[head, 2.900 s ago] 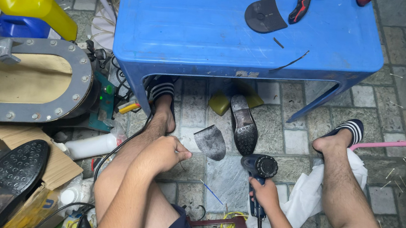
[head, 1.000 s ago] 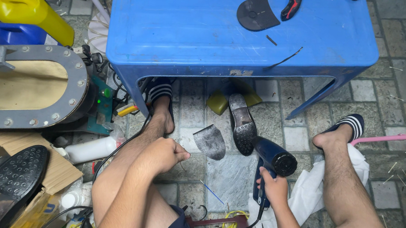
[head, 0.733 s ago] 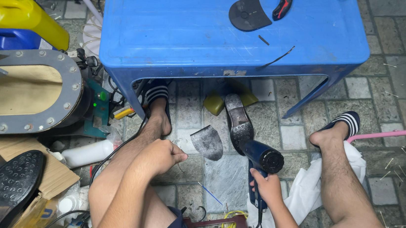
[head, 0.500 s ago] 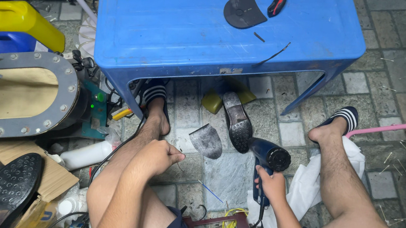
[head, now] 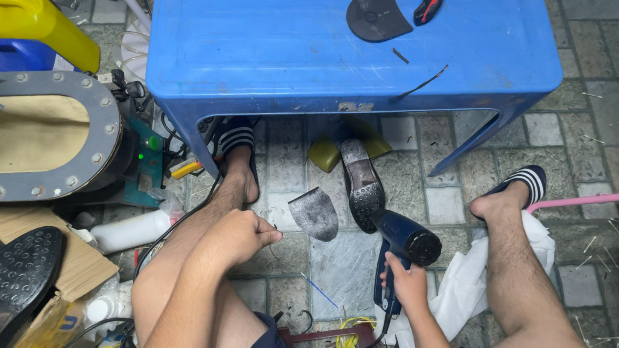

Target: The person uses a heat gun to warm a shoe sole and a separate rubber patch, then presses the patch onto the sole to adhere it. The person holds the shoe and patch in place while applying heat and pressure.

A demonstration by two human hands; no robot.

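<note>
The blue table (head: 277, 35) fills the top of the view, its near edge above my feet, with a dark heel piece (head: 378, 14) and a red-and-black tool (head: 429, 1) lying close together near its far side. To my left a grey bolted press (head: 33, 132) sits beside a yellow jug (head: 33, 22), and nearer me a black sole (head: 8, 281) rests on a cardboard box (head: 81, 269). On the paving between my legs a shoe (head: 361, 186) lies sole up, partly under the table edge, with a grey sole piece (head: 315, 212) just beside it on its left. My right hand (head: 406, 282) is wrapped around the grip of the heat gun (head: 404, 247), whose nozzle end sits just beside the shoe's heel; I cannot tell whether they touch. A white cloth (head: 468, 295) lies bunched against my right shin. My left hand (head: 239, 235) is curled into a loose fist above my left knee, near the sole piece but apart from it, pinching 1 thin wire (head: 269, 247) between the fingertips
</note>
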